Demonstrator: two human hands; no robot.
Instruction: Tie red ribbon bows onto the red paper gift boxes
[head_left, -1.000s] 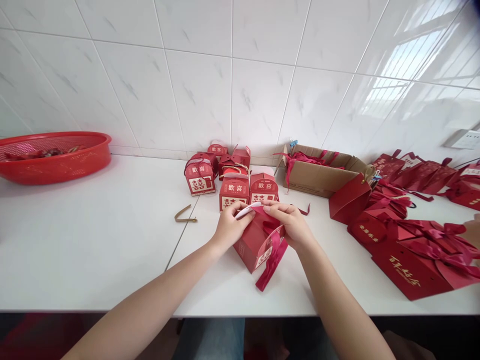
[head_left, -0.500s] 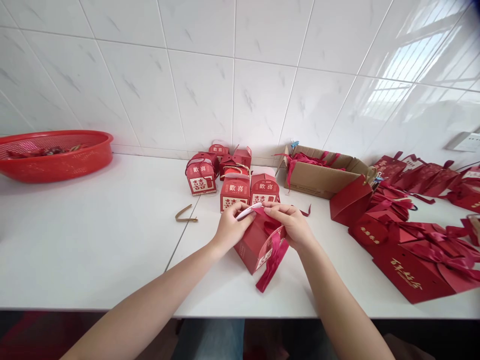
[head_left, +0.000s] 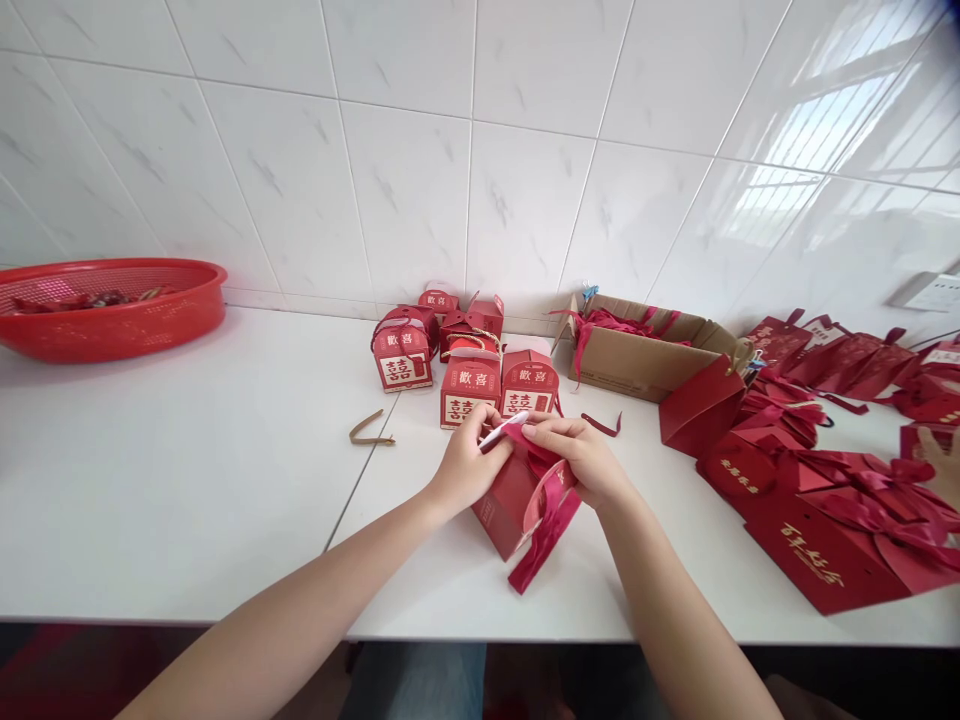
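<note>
A small red gift box (head_left: 498, 512) is tilted on the white table in front of me. My left hand (head_left: 461, 465) is closed on its upper left side, where a white inner flap (head_left: 504, 430) shows between the fingers. At the box's top, my right hand (head_left: 583, 458) pinches a dark red ribbon (head_left: 546, 545), whose loose end hangs down the near side onto the table. The fingers partly hide where ribbon and box meet. Just beyond my hands stand several similar red boxes (head_left: 471, 378) with white labels.
A red plastic basket (head_left: 135, 325) sits at the far left. A bent tan strip (head_left: 367, 430) lies left of my hands. Behind, right, is a cardboard box (head_left: 637, 370) of ribbons. Larger red gift boxes (head_left: 825, 545) crowd the right, where another person's hand (head_left: 943, 462) reaches in.
Both my hands remain on the box and ribbon; the box has shifted slightly toward me. Another person's hand has appeared at the right edge.
</note>
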